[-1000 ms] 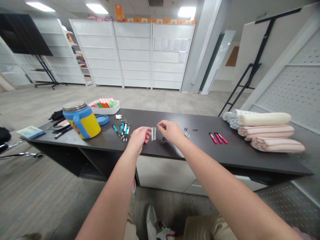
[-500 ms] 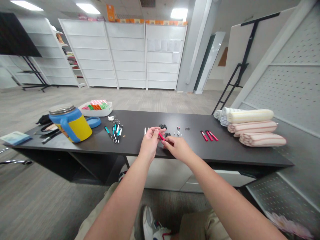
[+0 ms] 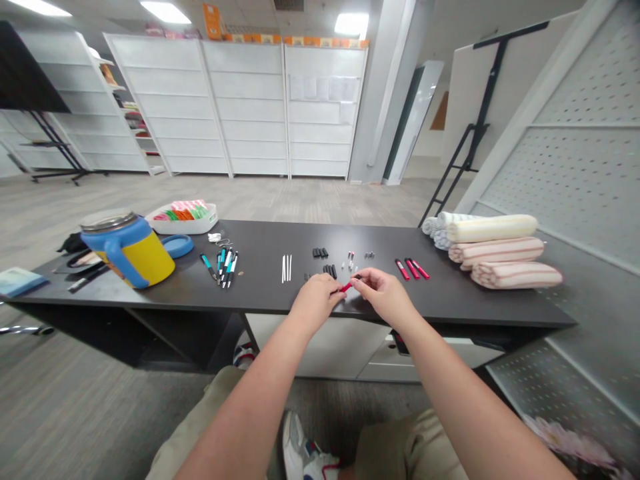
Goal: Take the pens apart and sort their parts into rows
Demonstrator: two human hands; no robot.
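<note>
My left hand (image 3: 316,299) and my right hand (image 3: 383,293) meet over the near edge of the dark table (image 3: 250,297), both pinching a small red pen part (image 3: 346,287) between their fingertips. Just beyond them lie small black pen parts (image 3: 329,270), more black pieces (image 3: 320,253) and tiny tips and springs (image 3: 351,256). White refill rods (image 3: 287,268) lie to the left. Three red pens (image 3: 411,268) rest to the right.
A yellow and blue jug (image 3: 131,249) with a blue lid (image 3: 177,245) stands at the left, near teal pens (image 3: 223,262) and a white tray (image 3: 183,217) of coloured items. Rolled towels (image 3: 495,252) are stacked at the right. Pegboard panels stand on the right.
Both hands have moved right along the table and come together. The right hand has joined the left on the red pen part. The camera has turned right.
</note>
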